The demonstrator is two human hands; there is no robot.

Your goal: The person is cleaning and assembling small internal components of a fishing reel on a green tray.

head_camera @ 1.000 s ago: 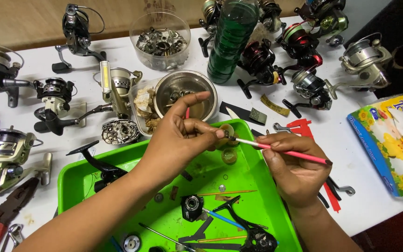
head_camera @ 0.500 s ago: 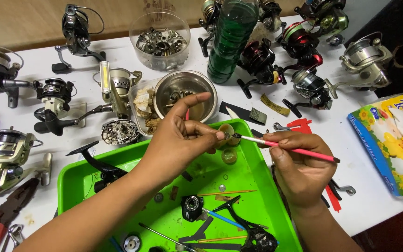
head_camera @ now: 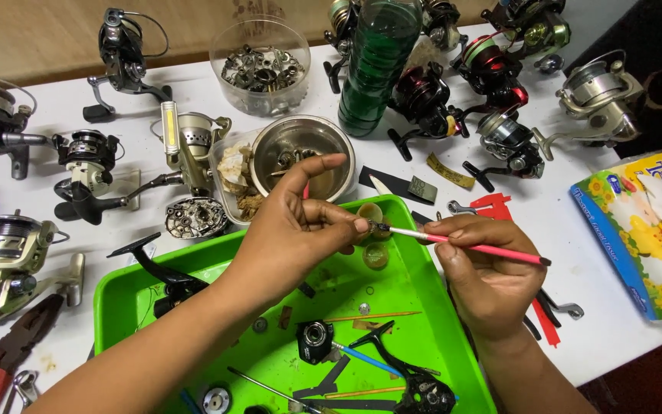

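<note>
My left hand [head_camera: 293, 230] pinches a small part [head_camera: 367, 225] between thumb and fingertips above the green tray [head_camera: 128, 295]. My right hand [head_camera: 480, 268] holds a thin pink brush [head_camera: 469, 247], and its dark tip touches the small part. Just under the brush tip, a small round greenish cap [head_camera: 375, 256] lies in the tray. Lower in the tray are a black reel piece [head_camera: 316, 341], a black handle part [head_camera: 415, 387], and several thin sticks and tools.
Many fishing reels [head_camera: 9, 253] crowd the white table on the left and along the back. A steel bowl [head_camera: 300, 157], a clear tub of metal parts [head_camera: 260, 65], a green bottle [head_camera: 377, 65], red pliers [head_camera: 1, 360] and a tissue box [head_camera: 634, 230] surround the tray.
The brush has shifted slightly in my right hand, its tip staying on the part that my left hand pinches. Everything else is as before.
</note>
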